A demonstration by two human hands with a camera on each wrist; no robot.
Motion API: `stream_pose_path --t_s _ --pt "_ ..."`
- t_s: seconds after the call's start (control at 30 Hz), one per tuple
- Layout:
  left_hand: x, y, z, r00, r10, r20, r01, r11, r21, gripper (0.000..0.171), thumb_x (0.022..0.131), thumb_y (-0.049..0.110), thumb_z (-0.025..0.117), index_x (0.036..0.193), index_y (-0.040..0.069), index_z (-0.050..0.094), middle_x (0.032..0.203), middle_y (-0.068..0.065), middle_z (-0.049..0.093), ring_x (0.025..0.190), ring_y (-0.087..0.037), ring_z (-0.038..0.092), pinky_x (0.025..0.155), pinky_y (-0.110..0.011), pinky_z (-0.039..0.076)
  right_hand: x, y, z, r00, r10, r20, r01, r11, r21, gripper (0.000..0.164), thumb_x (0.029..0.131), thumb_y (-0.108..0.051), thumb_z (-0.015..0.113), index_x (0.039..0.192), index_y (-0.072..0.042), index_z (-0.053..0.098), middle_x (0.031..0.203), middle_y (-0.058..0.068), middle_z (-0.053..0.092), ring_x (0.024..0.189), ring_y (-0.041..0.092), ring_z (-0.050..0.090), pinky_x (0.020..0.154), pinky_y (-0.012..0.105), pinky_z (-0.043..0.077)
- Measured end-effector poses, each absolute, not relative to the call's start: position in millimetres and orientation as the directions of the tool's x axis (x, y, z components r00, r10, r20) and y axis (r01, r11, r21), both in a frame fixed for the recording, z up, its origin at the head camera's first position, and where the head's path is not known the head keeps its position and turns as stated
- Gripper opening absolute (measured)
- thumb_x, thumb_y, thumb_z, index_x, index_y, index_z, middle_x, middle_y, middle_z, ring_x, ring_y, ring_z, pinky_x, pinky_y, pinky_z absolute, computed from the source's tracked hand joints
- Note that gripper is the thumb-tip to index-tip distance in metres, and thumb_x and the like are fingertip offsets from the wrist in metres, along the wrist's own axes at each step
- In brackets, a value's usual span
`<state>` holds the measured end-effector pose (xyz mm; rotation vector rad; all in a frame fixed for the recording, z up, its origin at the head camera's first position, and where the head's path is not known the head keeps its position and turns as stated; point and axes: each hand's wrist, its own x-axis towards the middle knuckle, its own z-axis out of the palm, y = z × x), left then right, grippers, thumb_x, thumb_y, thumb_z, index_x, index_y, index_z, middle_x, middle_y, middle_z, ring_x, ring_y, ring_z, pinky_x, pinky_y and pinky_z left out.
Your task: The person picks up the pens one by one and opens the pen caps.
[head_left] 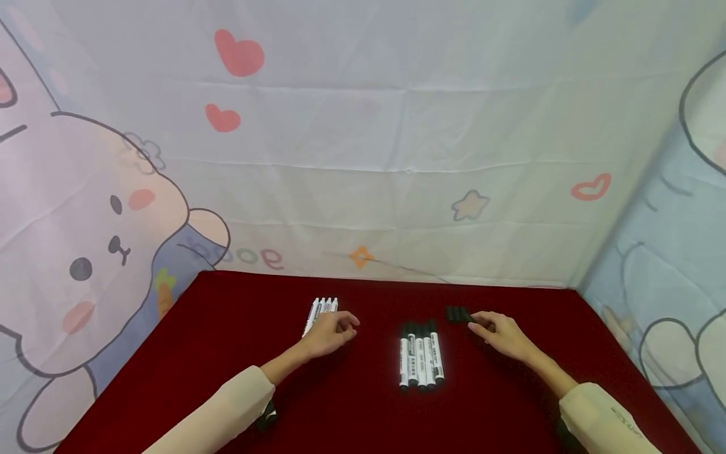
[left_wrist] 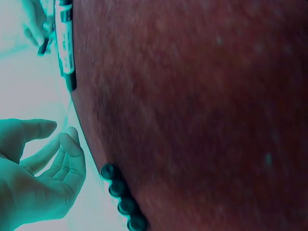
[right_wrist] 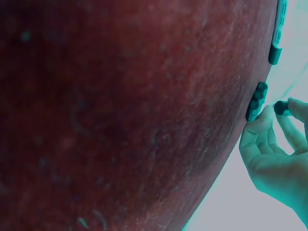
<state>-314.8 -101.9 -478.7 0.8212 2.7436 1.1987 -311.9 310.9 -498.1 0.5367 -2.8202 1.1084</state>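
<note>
My right hand (head_left: 505,334) pinches a small black marker cap (right_wrist: 282,108) between thumb and fingertip. Beside those fingers, several more black caps (head_left: 455,314) lie in a tight row on the dark red cloth. My left hand (head_left: 331,332) holds nothing; its fingers are relaxed and loosely bent, as the left wrist view also shows. Just behind it lie several uncapped white markers (head_left: 321,307), side by side with pale tips pointing away; the hand hides their near ends in the head view. Between the hands, several capped white markers (head_left: 420,359) rest in a row, black caps at the far end.
Dark red cloth (head_left: 351,410) covers the table. A pale curtain printed with hearts (head_left: 239,57) and a cartoon rabbit hangs behind the far table edge, with more printed fabric on the right side. Dark bands show under both sleeves.
</note>
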Motion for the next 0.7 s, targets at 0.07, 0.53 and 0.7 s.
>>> stream_pose_path --t_s 0.07,0.53,0.7 --pt "-313.4 -95.6 -480.8 -0.839 0.513 0.183 0.488 0.557 0.672 0.022 0.094 0.002 0.064 0.113 -0.006 0.069 0.090 -0.013 0.072 0.067 -0.005 0.056 0.062 -0.018 0.047 -314.4 312.6 -498.9 -0.940 -0.279 0.197 -0.338 0.685 -0.646 0.037 0.102 -0.019 0.063 0.127 0.008 0.064 0.105 0.018 0.071 0.075 0.008 0.058 0.063 0.023 0.049" --pt "-293.4 -57.3 -486.3 -0.740 0.659 0.135 0.550 0.475 0.687 0.023 0.096 0.002 0.064 0.117 -0.006 0.067 0.092 -0.016 0.073 0.066 -0.008 0.063 0.060 -0.017 0.049 -331.3 304.7 -500.1 -0.989 -0.110 0.098 -0.147 0.671 -0.727 0.047 0.105 -0.021 0.057 0.134 0.016 0.053 0.103 0.024 0.070 0.073 0.014 0.063 0.062 0.025 0.049" --pt "-290.4 -44.9 -490.3 -0.740 0.662 0.121 0.546 0.485 0.683 0.022 0.095 0.004 0.066 0.116 -0.003 0.068 0.091 -0.015 0.073 0.067 -0.003 0.059 0.062 -0.016 0.049 -333.8 304.5 -500.3 -0.995 -0.088 0.054 -0.100 0.667 -0.739 0.047 0.106 -0.018 0.055 0.135 0.019 0.050 0.102 0.026 0.071 0.070 0.013 0.062 0.056 0.025 0.048"
